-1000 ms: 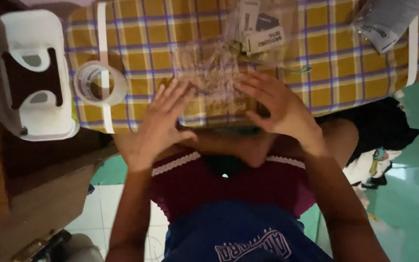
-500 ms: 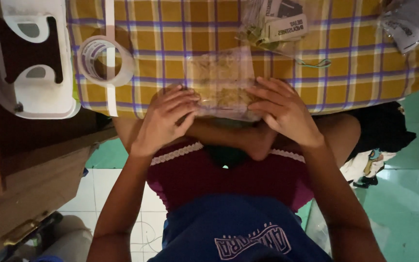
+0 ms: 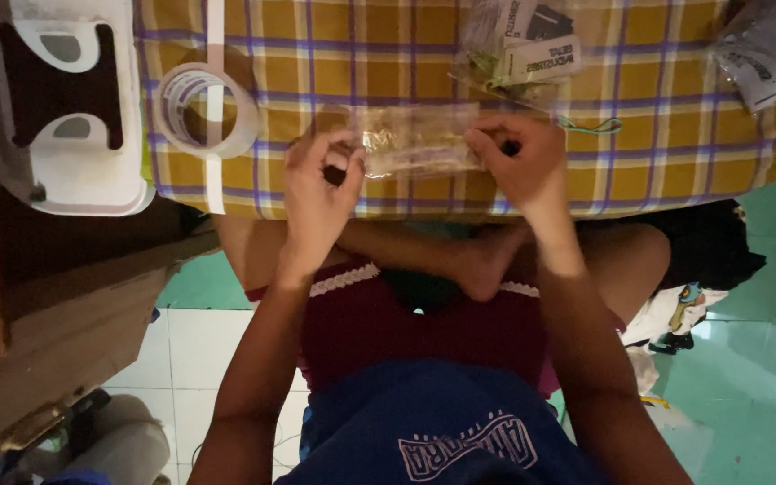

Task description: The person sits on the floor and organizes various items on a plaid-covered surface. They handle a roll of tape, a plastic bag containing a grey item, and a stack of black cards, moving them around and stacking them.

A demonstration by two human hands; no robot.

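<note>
A small clear plastic packet [image 3: 417,139] is lying stretched flat over the yellow checked tablecloth [image 3: 657,153], near the table's front edge, crinkled and glinting, with something pale and brownish showing through its film; what the contents are cannot be told. The left hand [image 3: 316,193] is pinching the packet's left end, thumb and forefinger clamped together on the film and the other fingers curling loosely. The right hand [image 3: 518,162] is gripping the right end the same way, fingertips closed on the plastic.

Just beyond the packet, another clear bag [image 3: 518,45] is lying on the cloth, holding printed white and dark cards. A grey plastic pouch [image 3: 770,45] is resting at the far right corner; its contents are not visible. To the left of the packet, a roll of clear tape [image 3: 207,112] is sitting on the cloth, and beside it a white plastic tray [image 3: 69,171] with a dark brown recess is standing.
</note>
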